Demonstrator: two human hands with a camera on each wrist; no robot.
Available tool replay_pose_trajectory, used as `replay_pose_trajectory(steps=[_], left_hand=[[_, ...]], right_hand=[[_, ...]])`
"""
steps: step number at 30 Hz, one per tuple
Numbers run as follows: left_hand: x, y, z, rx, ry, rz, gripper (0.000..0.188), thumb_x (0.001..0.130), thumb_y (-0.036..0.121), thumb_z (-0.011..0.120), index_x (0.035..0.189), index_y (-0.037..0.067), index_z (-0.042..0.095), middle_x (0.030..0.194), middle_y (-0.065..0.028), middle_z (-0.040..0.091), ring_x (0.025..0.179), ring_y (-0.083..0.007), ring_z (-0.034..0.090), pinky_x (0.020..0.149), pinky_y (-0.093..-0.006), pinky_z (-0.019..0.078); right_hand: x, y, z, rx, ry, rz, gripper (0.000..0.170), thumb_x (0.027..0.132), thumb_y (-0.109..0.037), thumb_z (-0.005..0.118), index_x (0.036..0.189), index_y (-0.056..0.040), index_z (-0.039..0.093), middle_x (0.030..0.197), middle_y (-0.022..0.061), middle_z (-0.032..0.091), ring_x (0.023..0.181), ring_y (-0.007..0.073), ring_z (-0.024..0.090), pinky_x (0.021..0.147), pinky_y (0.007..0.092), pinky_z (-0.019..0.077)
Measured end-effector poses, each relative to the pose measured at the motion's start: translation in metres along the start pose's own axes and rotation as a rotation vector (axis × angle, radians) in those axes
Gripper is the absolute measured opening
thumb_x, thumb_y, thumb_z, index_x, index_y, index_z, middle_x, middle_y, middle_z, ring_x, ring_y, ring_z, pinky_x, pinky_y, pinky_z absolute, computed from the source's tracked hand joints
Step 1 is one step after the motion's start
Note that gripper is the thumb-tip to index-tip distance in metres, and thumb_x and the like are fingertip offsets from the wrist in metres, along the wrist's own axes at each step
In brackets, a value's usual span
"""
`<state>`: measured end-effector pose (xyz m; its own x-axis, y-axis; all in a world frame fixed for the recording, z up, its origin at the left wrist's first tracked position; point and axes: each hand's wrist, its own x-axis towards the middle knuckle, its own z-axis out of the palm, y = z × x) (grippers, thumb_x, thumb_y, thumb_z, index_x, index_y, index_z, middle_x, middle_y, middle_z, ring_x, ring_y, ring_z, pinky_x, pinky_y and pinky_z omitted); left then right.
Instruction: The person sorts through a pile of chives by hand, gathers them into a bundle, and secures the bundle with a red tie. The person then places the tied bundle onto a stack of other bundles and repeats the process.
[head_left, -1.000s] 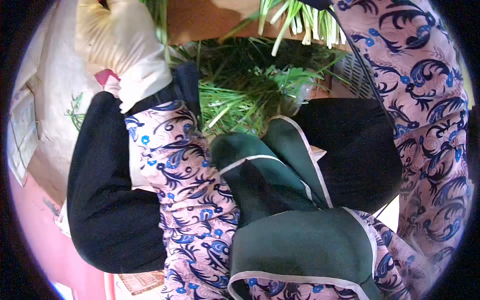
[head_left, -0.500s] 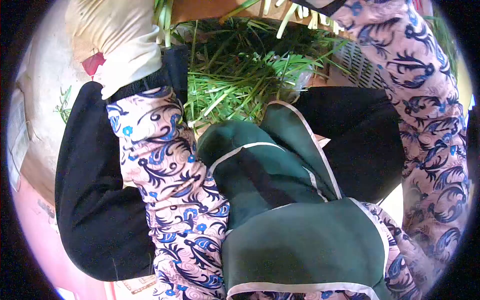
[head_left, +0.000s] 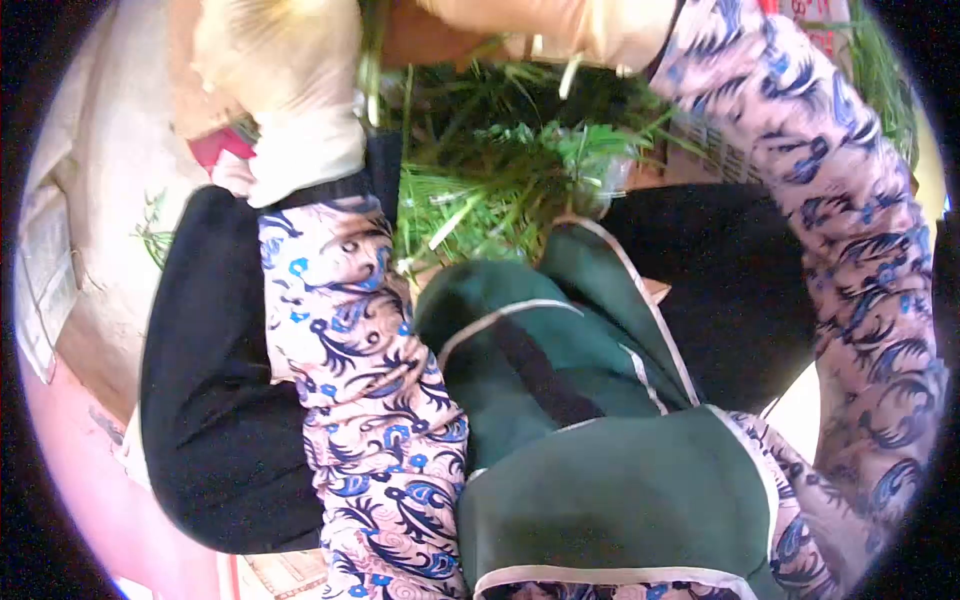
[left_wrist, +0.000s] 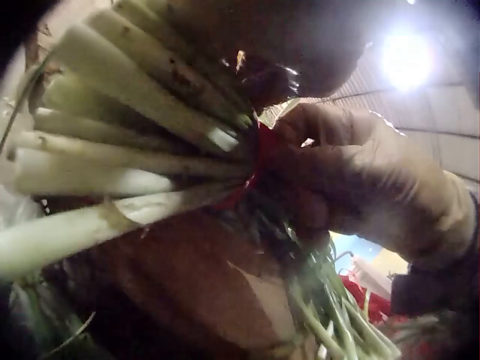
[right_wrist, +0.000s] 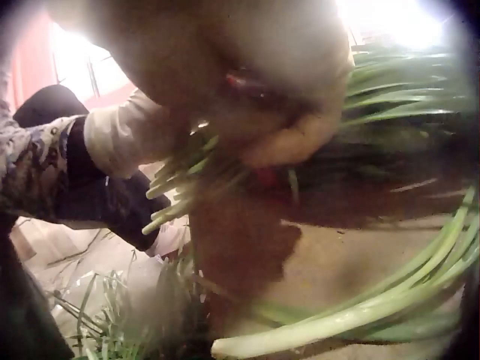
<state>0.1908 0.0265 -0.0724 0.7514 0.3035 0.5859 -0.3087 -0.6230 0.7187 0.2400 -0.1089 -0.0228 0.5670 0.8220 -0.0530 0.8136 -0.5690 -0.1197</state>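
Note:
Both hands wear pale gloves at the top of the head view, fingers largely cut off: left hand (head_left: 290, 85) at the left, right hand (head_left: 600, 28) at the right. A bundle of pale-ended green stalks (left_wrist: 127, 161) fans out in the left wrist view, a red band (left_wrist: 264, 154) round it. Curled fingers of the right hand (left_wrist: 375, 169) pinch at the band. The dark left hand (left_wrist: 292, 45) lies close against the bundle. In the right wrist view, the hands meet around the stalks (right_wrist: 176, 184), partly blurred.
Loose green leaves and cut stalks (head_left: 480, 205) lie between the person's black-clad knees. Separate long stalks (right_wrist: 322, 326) rest on a brown surface (right_wrist: 352, 262). A printed box (head_left: 815, 20) stands at the upper right.
My right hand has come into the head view from the top right and moved left towards my left hand. The stalk ends seen there are now mostly hidden.

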Motion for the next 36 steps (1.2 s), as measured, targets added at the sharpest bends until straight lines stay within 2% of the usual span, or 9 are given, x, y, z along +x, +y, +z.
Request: replay_pose_trajectory(steps=[9, 12, 17, 20, 24, 30, 31, 33, 36], left_hand=[[-0.003, -0.02, 0.007, 0.463, -0.278, 0.179, 0.012, 0.077, 0.016, 0.074, 0.087, 0.011, 0.071, 0.08, -0.0056, 0.068, 0.074, -0.0199, 0.065, 0.07, -0.0314, 0.0503], [-0.013, -0.023, 0.015, 0.315, -0.362, -0.216, 0.013, 0.076, 0.02, 0.07, 0.087, 0.013, 0.07, 0.08, -0.0078, 0.068, 0.076, -0.0254, 0.066, 0.069, -0.0365, 0.05], [0.002, -0.02, 0.022, 0.634, -0.719, -0.183, 0.017, 0.079, 0.02, 0.071, 0.091, 0.008, 0.071, 0.074, -0.0057, 0.068, 0.068, -0.0132, 0.063, 0.066, -0.0302, 0.0484], [0.004, -0.081, 0.021, 0.045, -0.725, -0.589, 0.019, 0.078, 0.019, 0.071, 0.093, 0.007, 0.072, 0.076, -0.0056, 0.069, 0.068, -0.0142, 0.065, 0.066, -0.0307, 0.0496], [0.006, -0.002, 0.019, 0.592, -0.778, -0.252, 0.016, 0.081, 0.005, 0.067, 0.095, -0.001, 0.071, 0.079, -0.0064, 0.071, 0.071, -0.0127, 0.066, 0.068, -0.0267, 0.0517], [0.001, -0.023, 0.007, 0.356, -0.926, -0.177, 0.015, 0.084, 0.006, 0.063, 0.095, 0.001, 0.072, 0.084, -0.0073, 0.073, 0.077, -0.012, 0.067, 0.071, -0.0284, 0.0524], [0.001, -0.025, 0.002, 0.298, -0.928, -0.082, 0.017, 0.082, 0.015, 0.063, 0.09, 0.005, 0.073, 0.077, -0.0127, 0.071, 0.075, -0.0261, 0.069, 0.074, -0.0354, 0.0539], [0.003, -0.032, -0.007, 0.124, -1.007, -0.304, 0.02, 0.083, 0.004, 0.059, 0.1, 0.003, 0.071, 0.089, -0.0146, 0.071, 0.084, -0.022, 0.069, 0.077, -0.0314, 0.0534], [0.005, -0.034, -0.018, 0.02, -1.094, -0.215, 0.029, 0.081, -0.005, 0.058, 0.107, 0.003, 0.068, 0.093, -0.0105, 0.066, 0.083, -0.0198, 0.063, 0.076, -0.0283, 0.0505]], right_hand=[[-0.013, -0.011, 0.066, 0.444, 0.127, 0.321, 0.026, 0.079, -0.016, 0.067, 0.101, -0.0038, 0.063, 0.095, 0.0209, 0.069, 0.091, 0.0373, 0.068, 0.078, 0.046, 0.0544], [-0.014, -0.02, 0.081, 0.537, 0.154, 0.441, 0.025, 0.081, -0.014, 0.063, 0.103, -0.0027, 0.064, 0.094, 0.023, 0.068, 0.091, 0.039, 0.067, 0.078, 0.0466, 0.054], [-0.011, -0.031, 0.119, 0.697, 0.213, 0.551, 0.026, 0.084, -0.014, 0.055, 0.107, -0.006, 0.065, 0.091, 0.0241, 0.067, 0.09, 0.0413, 0.065, 0.079, 0.0462, 0.0525], [-0.005, -0.037, 0.117, 0.854, 0.2, 0.647, 0.027, 0.082, -0.012, 0.059, 0.108, -0.0066, 0.067, 0.091, 0.0221, 0.068, 0.09, 0.0382, 0.066, 0.08, 0.043, 0.0529], [-0.002, -0.041, 0.11, 1.159, 0.16, 0.796, 0.023, 0.08, -0.01, 0.061, 0.1, -0.0018, 0.069, 0.087, 0.0197, 0.069, 0.081, 0.0314, 0.068, 0.073, 0.0385, 0.0543], [-0.012, -0.042, 0.117, 1.716, 0.258, 0.83, 0.023, 0.085, -0.013, 0.054, 0.095, 0.003, 0.068, 0.083, 0.0185, 0.07, 0.071, 0.0271, 0.069, 0.063, 0.0373, 0.0543], [-0.019, -0.043, 0.113, 1.854, 0.308, 0.795, 0.022, 0.085, -0.011, 0.054, 0.095, 0.0033, 0.067, 0.08, 0.0156, 0.069, 0.065, 0.0228, 0.066, 0.059, 0.0344, 0.0524], [-0.024, -0.043, 0.113, 2.094, 0.317, 0.74, 0.018, 0.084, -0.008, 0.053, 0.091, 0.0041, 0.065, 0.076, 0.0112, 0.067, 0.055, 0.0178, 0.06, 0.053, 0.0296, 0.0497], [-0.031, -0.036, 0.119, 2.22, 0.296, 0.543, 0.016, 0.086, -0.014, 0.053, 0.086, -0.0004, 0.063, 0.074, 0.0054, 0.063, 0.059, 0.0136, 0.056, 0.065, 0.0309, 0.0529]])
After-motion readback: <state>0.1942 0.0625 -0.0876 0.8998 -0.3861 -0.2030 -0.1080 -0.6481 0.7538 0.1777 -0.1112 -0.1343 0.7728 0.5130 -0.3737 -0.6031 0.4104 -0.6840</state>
